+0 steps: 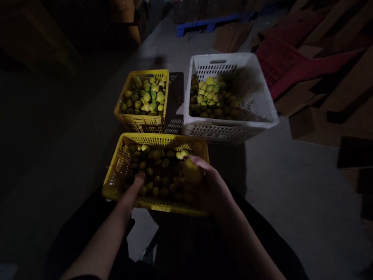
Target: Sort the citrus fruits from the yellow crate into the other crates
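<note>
A yellow slatted crate (pixel 120 167) full of small green-yellow fruits sits right in front of me on the floor. My left hand (pixel 138 183) reaches down into its near left part, fingers among the fruits; whether it grips one is hidden. My right hand (pixel 208 184) hovers over the crate's right side, closed around a yellowish fruit (pixel 192 172). Beyond it stand a second, smaller yellow crate (pixel 139 121) and a large white crate (pixel 252 92), both holding the same fruits.
A dark crate (pixel 176 103) lies between the two far crates. Red plastic and cardboard sheets (pixel 294 67) pile up at the right. A blue pallet (pixel 209 22) stands far back. Grey concrete floor surrounds everything; the scene is dim.
</note>
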Demonstrator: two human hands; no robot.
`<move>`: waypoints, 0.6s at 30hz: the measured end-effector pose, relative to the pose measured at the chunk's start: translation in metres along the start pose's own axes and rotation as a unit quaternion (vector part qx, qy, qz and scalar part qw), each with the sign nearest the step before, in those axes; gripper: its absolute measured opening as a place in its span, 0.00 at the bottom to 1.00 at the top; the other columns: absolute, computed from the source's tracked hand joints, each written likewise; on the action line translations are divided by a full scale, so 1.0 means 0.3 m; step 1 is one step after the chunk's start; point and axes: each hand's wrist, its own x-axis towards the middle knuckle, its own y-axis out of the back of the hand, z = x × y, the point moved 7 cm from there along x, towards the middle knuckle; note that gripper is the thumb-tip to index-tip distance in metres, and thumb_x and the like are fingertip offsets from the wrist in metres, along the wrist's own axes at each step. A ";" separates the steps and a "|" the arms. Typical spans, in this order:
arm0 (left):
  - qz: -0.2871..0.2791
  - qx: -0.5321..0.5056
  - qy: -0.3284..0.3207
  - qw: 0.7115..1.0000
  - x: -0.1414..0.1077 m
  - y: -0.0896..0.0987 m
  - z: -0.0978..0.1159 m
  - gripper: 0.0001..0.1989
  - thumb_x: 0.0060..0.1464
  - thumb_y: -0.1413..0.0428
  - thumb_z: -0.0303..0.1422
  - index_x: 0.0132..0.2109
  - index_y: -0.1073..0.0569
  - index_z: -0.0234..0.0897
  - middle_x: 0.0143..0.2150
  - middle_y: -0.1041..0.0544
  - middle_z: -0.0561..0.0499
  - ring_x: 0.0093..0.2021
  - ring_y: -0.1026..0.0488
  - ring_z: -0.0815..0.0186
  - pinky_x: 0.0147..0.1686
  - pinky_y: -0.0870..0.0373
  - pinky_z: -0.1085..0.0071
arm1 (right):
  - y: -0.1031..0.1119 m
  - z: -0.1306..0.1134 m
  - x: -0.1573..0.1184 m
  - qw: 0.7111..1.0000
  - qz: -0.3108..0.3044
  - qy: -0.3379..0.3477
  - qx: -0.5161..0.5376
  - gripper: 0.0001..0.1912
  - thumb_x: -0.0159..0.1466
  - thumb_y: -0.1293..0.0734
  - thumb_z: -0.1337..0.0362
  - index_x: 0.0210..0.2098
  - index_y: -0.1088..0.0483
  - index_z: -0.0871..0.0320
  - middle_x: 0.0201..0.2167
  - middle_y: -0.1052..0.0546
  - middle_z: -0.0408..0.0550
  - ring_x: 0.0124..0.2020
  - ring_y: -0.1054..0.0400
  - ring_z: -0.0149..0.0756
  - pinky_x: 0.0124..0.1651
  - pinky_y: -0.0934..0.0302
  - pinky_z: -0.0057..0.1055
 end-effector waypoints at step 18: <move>-0.093 -0.650 -0.137 0.742 -0.563 0.430 0.514 0.16 0.51 0.38 0.37 0.43 0.26 0.31 0.39 0.23 0.45 0.33 0.26 0.70 0.35 0.29 0.77 | -0.164 0.048 -0.046 0.981 -0.177 0.058 0.061 0.23 0.42 0.31 0.65 0.40 0.30 0.52 0.34 0.22 0.47 0.35 0.26 0.43 0.29 0.31 0.35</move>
